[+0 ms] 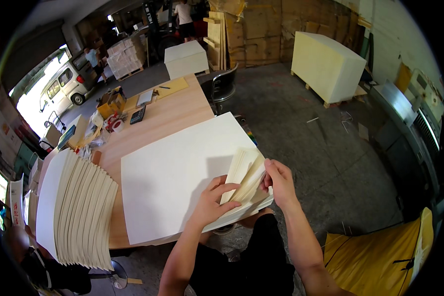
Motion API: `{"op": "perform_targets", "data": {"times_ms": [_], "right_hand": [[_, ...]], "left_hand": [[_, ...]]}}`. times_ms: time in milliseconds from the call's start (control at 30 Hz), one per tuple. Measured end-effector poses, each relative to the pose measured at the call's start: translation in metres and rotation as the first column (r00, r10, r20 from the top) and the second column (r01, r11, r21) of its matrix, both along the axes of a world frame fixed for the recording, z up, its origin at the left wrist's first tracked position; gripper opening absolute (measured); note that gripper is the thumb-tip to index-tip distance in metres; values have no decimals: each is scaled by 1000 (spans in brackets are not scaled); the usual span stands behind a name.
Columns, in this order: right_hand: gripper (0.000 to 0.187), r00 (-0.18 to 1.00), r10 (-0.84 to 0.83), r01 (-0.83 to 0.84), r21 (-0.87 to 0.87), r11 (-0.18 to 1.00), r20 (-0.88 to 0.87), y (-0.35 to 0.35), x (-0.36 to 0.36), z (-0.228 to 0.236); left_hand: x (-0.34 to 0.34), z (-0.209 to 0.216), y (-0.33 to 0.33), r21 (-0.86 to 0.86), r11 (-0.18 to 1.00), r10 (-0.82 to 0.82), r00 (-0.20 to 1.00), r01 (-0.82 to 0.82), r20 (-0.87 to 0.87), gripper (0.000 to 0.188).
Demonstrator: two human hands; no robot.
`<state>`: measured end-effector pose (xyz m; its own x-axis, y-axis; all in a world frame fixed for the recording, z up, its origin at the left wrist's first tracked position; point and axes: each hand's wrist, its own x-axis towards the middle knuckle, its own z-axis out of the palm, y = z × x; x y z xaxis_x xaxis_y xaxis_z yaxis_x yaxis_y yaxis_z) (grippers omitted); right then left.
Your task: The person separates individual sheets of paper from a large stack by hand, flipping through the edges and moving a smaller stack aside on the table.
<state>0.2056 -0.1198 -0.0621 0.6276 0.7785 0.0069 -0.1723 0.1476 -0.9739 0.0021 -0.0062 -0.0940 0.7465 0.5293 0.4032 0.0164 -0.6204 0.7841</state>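
A large stack of white paper sheets (177, 167) lies on the wooden table in front of me. At its near right corner several sheets are bent up and back, showing a fanned, cream-coloured flap (242, 170). My left hand (213, 201) rests on the stack against this flap, its thumb and fingers spread apart. The outer right edge of the flap is pinched between the thumb and curled fingers of my right hand (279, 181). Left of the stack, a tall pile of fanned paper (79, 207) stands in wavy layers.
On the wooden table (163, 116) are a calculator (137, 115), tape rolls (116, 124) and a yellow box (111, 102). A black chair (224, 86) stands behind it. Wrapped pallet stacks (325, 66) are farther off, a yellow cover (375, 259) at lower right. Other people are nearby.
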Motion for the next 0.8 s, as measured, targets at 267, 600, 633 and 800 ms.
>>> {"op": "perform_targets", "data": {"times_ms": [267,600,633,800], "right_hand": [[26,427,18,-145,48,988,904,-26,-18,-27],[30,528,187,-191,-99,977,828,-30,-16,-50],[27,612,181,-177,-91,980,770,-33,-16,-48],[23,531,-153,391,-80,917,833,-48,12,-38]], "left_hand": [[-1,3,-2,86,996,6,999,-2,-48,55],[15,2,0,535,844,60,987,27,-146,54],[16,-1,2,547,837,66,986,27,-151,53],[17,8,-2,506,862,98,987,-19,-131,49]]}}
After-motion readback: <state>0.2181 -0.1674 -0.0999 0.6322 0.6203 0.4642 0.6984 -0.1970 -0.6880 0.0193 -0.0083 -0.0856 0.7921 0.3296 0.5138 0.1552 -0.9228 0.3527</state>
